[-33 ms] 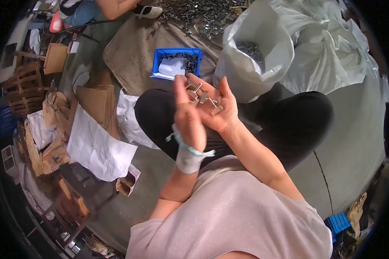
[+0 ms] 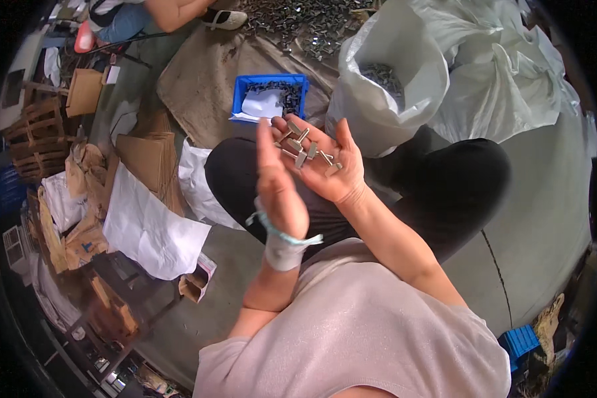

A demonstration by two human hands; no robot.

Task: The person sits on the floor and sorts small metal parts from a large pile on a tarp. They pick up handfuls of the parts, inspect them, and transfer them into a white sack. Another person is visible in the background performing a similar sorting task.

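Note:
Palm up above my lap, my right hand holds several small T-shaped metal pieces, lying loose across its palm and fingers. My left hand stands edge-on close beside it, slightly blurred, fingers stretched out and nothing visible in them. A pale wrap and a light green band circle the left wrist. Just beyond my fingertips is a blue bin of small dark metal parts, with a white paper sheet lying on them.
An opened white sack with metal parts inside stands to the right of the bin. Behind lies a heap of metal parts on brown cloth. Flattened cardboard and white sheeting lie left. Another person's shoe shows at top.
My left hand has shifted slightly left, away from my right palm, uncovering more of the metal pieces. My right hand stays nearly still.

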